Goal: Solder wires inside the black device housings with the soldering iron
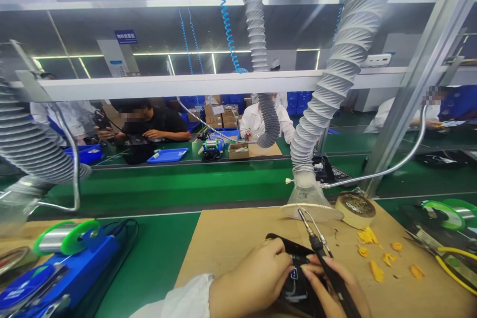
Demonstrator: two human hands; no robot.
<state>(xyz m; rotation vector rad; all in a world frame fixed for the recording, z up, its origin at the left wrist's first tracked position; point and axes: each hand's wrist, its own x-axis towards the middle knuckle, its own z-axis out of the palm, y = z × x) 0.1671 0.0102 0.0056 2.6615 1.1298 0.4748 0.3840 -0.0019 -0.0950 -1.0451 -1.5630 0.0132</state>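
My right hand [335,285] has a black soldering iron [323,253] with a thin metal feed tube lying across it, its tip slanting up and away. The thumb and fingertips of that hand also press down at a black housing [276,237] on the cardboard. My left hand [253,276], in a white sleeve [186,298], has its fingers curled together over the housing's near left part; what they pinch is hidden. Small parts and a pale wire show inside the housing between my hands. The iron's tip points toward a clear fume hood [307,191].
Pliers with yellow handles [456,263] and orange-yellow scraps [376,271] lie to the right. A tape roll [355,208] stands beside the hood. At left is a blue solder feeder [70,273] with a green-rimmed reel. Several people sit beyond the green conveyor [179,184].
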